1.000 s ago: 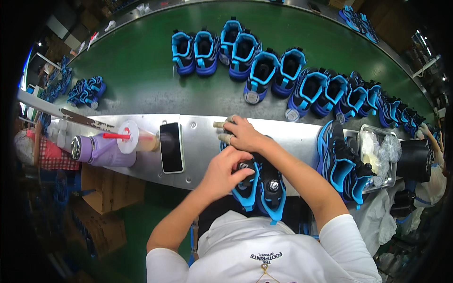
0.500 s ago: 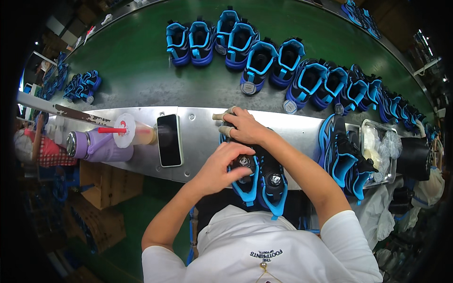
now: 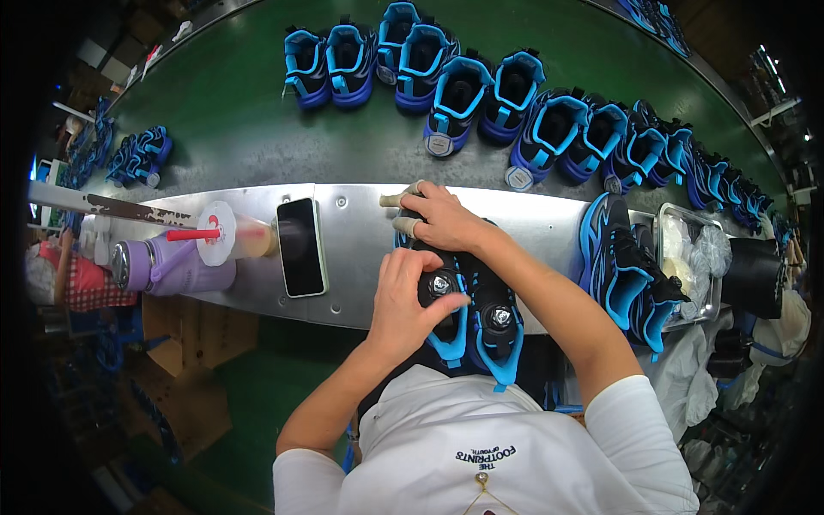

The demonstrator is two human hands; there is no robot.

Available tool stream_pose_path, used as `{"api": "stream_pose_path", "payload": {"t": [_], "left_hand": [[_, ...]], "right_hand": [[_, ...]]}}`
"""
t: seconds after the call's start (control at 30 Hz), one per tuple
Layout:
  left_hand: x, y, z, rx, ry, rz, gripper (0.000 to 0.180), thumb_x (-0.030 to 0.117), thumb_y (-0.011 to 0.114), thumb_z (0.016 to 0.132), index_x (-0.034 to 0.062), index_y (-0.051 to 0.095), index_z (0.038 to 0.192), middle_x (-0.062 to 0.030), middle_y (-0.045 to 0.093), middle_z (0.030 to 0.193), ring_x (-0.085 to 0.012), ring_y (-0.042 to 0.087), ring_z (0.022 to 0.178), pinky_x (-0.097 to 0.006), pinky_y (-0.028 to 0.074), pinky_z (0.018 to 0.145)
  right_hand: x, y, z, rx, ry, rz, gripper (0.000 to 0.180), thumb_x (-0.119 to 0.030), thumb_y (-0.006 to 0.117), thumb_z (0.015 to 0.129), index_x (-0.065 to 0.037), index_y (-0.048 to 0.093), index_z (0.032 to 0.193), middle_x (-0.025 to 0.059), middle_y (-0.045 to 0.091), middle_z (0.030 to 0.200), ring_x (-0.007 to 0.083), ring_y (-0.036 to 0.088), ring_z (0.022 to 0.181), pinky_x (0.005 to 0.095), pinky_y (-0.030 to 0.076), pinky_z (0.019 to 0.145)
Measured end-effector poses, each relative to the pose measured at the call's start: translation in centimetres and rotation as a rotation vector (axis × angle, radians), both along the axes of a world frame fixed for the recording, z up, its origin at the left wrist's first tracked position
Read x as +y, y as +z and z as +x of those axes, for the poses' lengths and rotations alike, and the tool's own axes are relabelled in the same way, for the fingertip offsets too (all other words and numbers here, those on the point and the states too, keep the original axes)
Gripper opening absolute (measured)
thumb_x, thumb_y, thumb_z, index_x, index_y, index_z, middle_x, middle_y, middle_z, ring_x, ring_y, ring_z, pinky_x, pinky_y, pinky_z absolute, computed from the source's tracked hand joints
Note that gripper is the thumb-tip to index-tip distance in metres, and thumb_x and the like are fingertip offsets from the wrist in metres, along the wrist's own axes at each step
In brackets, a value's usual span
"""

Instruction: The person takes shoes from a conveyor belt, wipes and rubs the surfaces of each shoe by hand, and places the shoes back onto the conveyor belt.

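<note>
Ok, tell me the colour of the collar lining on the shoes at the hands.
The collar lining is light blue, seen best in the head view.

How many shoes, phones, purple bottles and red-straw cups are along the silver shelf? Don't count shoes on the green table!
Shoes in the middle plus shoes on the right: 4
Phone: 1
Purple bottle: 1
Cup with red straw: 1
Total: 7

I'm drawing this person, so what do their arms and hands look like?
They have short white sleeves and bare forearms. The right hand wears pale beige covers on some of its fingers. The left hand looks bare, with nothing worn that I can see.
</note>
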State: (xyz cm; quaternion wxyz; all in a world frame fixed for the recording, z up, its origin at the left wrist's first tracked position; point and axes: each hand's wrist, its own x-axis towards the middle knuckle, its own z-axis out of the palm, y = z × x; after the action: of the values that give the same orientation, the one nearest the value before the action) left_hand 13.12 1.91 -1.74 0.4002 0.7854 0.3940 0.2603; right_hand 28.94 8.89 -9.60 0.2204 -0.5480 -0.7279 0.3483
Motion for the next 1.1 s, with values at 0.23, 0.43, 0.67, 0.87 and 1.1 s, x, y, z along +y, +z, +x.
{"api": "stream_pose_path", "payload": {"t": [0.23,0.43,0.67,0.87,1.1], "left_hand": [[3.0,-0.6,-1.9,-0.207,-0.378,-0.339,0.041,0.009,0.069,0.078,0.0066,0.062,0.118,-0.0044,0.062,0.103,-0.0138,0.052,0.087,-0.024,0.043,0.073],[-0.4,-0.1,-0.2,-0.033,0.008,-0.037,0.039,0.013,0.077,0.071,0.004,0.06,0.105,-0.0068,0.057,0.097,-0.0211,0.054,0.089,-0.029,0.044,0.078],[1.9,-0.8,-2.4,-0.173,-0.355,-0.121,0.026,0.01,0.066,0.08,0.0068,0.067,0.106,-0.007,0.065,0.101,-0.0232,0.056,0.095,-0.033,0.045,0.085],[-3.3,1.3,-3.2,-0.084,-0.062,0.18,0.036,0.012,0.075,0.071,0.0063,0.066,0.105,-0.0117,0.062,0.092,-0.0307,0.056,0.088,-0.039,0.046,0.079],[-5.4,0.2,0.0,0.378,-0.593,0.175,0.047,0.039,0.064,0.083,0.028,0.054,0.128,-0.0231,0.055,0.097,-0.0361,0.058,0.081,-0.041,0.049,0.064]], "right_hand": [[0.2,0.3,0.4,0.005,0.002,0.01,0.04,-0.039,0.057,0.086,-0.029,0.057,0.125,0.0138,0.05,0.12,0.0362,0.048,0.11,0.0485,0.037,0.096],[-0.3,-0.6,0.6,0.016,0.008,0.054,0.039,-0.039,0.059,0.085,-0.03,0.059,0.123,0.0146,0.052,0.115,0.0366,0.051,0.106,0.0483,0.042,0.091],[-0.2,0.3,0.3,-0.034,0.027,0.115,0.035,-0.036,0.063,0.084,-0.017,0.062,0.113,0.0181,0.054,0.108,0.0397,0.053,0.099,0.0463,0.043,0.088],[3.5,10.2,4.7,-0.252,-0.37,0.28,0.052,-0.041,0.058,0.088,-0.014,0.051,0.131,0.0181,0.063,0.09,0.0356,0.061,0.084,0.0436,0.049,0.073],[17.2,3.2,-0.2,-0.46,-0.592,-0.018,0.086,-0.045,0.064,0.079,-0.007,0.025,0.147,0.0124,0.069,0.094,0.0301,0.067,0.085,0.041,0.051,0.072]]}}
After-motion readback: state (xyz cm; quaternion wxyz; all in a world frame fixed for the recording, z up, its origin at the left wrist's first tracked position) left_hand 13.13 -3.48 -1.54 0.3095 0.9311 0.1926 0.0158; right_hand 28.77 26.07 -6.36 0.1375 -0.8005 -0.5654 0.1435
